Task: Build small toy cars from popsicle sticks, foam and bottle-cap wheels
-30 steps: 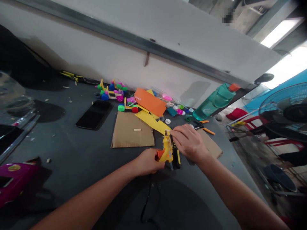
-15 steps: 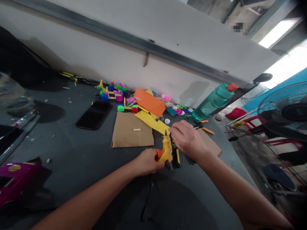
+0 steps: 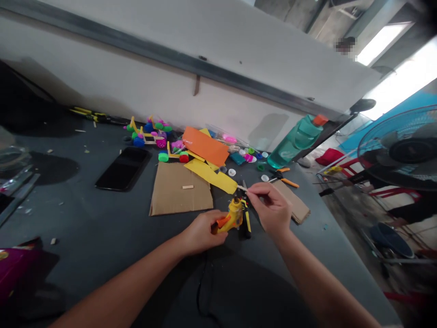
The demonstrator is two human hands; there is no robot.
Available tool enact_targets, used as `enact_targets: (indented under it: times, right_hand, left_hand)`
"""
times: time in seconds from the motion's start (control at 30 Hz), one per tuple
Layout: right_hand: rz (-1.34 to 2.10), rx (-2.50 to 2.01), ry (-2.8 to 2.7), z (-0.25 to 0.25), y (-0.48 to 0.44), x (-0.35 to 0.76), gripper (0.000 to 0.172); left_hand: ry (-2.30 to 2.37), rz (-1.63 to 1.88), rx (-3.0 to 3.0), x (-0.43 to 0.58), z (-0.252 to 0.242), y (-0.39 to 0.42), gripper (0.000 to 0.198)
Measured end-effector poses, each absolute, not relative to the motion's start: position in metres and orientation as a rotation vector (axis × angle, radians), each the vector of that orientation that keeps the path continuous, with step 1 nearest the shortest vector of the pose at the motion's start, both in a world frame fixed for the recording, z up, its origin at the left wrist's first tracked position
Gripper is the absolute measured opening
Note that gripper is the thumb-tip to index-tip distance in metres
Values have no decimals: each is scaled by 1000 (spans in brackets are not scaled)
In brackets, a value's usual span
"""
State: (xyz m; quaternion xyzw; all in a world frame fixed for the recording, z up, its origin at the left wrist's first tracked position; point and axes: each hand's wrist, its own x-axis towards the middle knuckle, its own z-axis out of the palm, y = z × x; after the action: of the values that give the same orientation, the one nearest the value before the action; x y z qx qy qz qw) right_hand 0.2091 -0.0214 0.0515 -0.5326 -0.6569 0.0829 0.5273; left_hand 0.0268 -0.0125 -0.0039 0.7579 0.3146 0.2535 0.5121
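My left hand (image 3: pixel 206 231) is wrapped round the handle of a yellow glue gun (image 3: pixel 234 216) with an orange trigger, its dark nozzle pointing away from me. Between thumb and fingers, my right hand (image 3: pixel 271 205) pinches a small pale wooden stick piece (image 3: pixel 242 187), just beyond the nozzle and to its right. Left of the gun lies a square of brown cardboard (image 3: pixel 180 200) with a short wooden stick piece (image 3: pixel 187 187) on it. A yellow paper strip (image 3: pixel 218 181) lies behind the nozzle. A black-and-yellow tool (image 3: pixel 247 223) is partly hidden beside the gun.
Orange card (image 3: pixel 205 145), small wheeled toys (image 3: pixel 150 136) and loose caps line the wall. A phone (image 3: pixel 123 168) lies left of the cardboard. Orange-handled pliers (image 3: pixel 289 182), another cardboard piece (image 3: pixel 293 200) and a green bottle (image 3: pixel 295 142) are at right, with a fan (image 3: pixel 409 150) beyond the table.
My right hand has turned and drawn slightly away from the nozzle, so the stick piece in its fingers now shows. The glue gun has tilted a little. The whole view has shifted.
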Motion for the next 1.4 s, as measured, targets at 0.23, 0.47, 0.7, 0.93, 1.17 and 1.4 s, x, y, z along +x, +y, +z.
enact_targets:
  times: [0.23,0.47,0.7,0.93,1.17,1.4]
  right_hand:
    - [52,-1227,-1806,64,-38,201,12]
    - [-12,-1146,-1857,73,-36,193,16]
    - [122,-1178,-1685,76,-30,196,10]
    - [601,-1407,-1615,73,-3,220,7]
    - [740,-1383,-1739,72,0,216,5]
    - [858,-1365,-1743,78,3,221,4]
  left_hand:
    - [741,630,1825,28,-6,-11,11]
    - [724,614,1796,27,-6,-10,9]
    - [757,497,1555,27,-9,-11,25]
    - [756,538,1604,26,-8,-11,22]
    - [686,470,1537,24,-4,-10,17]
    - [681,460,1499,23,-7,-9,18]
